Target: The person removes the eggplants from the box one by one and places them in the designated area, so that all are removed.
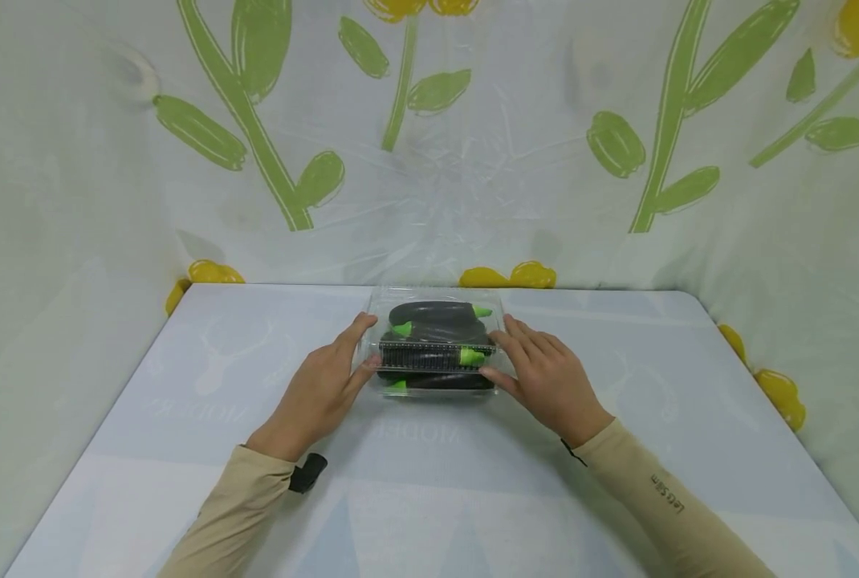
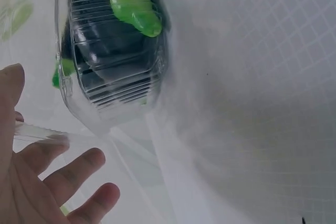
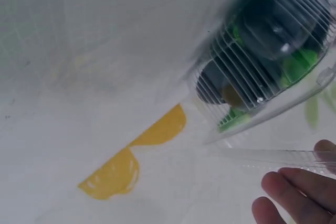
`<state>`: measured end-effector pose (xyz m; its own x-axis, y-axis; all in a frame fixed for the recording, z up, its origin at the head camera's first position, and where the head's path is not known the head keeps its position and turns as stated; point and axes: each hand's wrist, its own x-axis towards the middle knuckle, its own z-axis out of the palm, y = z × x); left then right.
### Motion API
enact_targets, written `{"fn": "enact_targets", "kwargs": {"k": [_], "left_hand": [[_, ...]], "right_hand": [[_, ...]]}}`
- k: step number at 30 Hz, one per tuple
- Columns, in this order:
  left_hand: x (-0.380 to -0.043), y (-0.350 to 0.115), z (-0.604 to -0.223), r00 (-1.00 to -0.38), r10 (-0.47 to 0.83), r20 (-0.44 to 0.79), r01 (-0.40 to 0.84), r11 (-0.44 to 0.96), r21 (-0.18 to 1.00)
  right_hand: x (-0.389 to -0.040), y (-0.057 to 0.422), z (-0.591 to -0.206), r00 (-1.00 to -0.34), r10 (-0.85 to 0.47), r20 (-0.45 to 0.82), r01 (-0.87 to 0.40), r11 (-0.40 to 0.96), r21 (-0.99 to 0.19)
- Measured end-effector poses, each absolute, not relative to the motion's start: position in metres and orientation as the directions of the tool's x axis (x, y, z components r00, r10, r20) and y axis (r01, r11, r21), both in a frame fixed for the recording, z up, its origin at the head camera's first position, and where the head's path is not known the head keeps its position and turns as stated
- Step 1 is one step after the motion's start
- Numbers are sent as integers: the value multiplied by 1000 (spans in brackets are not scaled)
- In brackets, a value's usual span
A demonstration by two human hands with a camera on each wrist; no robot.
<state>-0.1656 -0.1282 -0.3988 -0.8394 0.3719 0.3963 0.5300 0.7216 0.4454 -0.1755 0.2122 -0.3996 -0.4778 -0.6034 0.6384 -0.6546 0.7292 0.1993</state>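
A clear plastic clamshell box [image 2: 113,95] with ribbed walls sits near the back of the table, holding several dark purple eggplants [image 1: 451,381] with bright green stem ends. Its transparent lid [image 3: 273,156] stands partly raised, a gap showing between lid and base. My left hand [image 1: 321,385] pinches the lid's left edge, thumb on the near side and fingers behind. On the opposite edge, my right hand [image 1: 545,377] grips the lid between thumb and fingers. In both wrist views the remaining fingers spread beside the lid.
The box rests on a pale table [image 1: 415,482] with faint printed patterns. Close behind the table's back edge hangs a white curtain [image 1: 516,193] with green leaves and yellow flowers, and it continues along both sides.
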Motion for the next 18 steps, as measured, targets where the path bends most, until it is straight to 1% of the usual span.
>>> {"fn": "enact_targets", "kwargs": {"k": [7,11,15,18], "left_hand": [[-169,-134,-395,-833,397,385,542,722,429],[-171,-135,-386,-861,390,325,505,728,464],[-176,-138,-375,-894,369,253,448,728,520],[-185,-141,-368,-902,368,224,429,718,548]], "right_hand": [[-173,214,-395,-541,-555,632,-677,733,64],[-174,216,-393,-587,-499,638,-668,743,-34],[-177,217,-386,-659,-426,620,-636,756,-157],[-183,217,-379,-726,-358,587,-594,756,-274]]}}
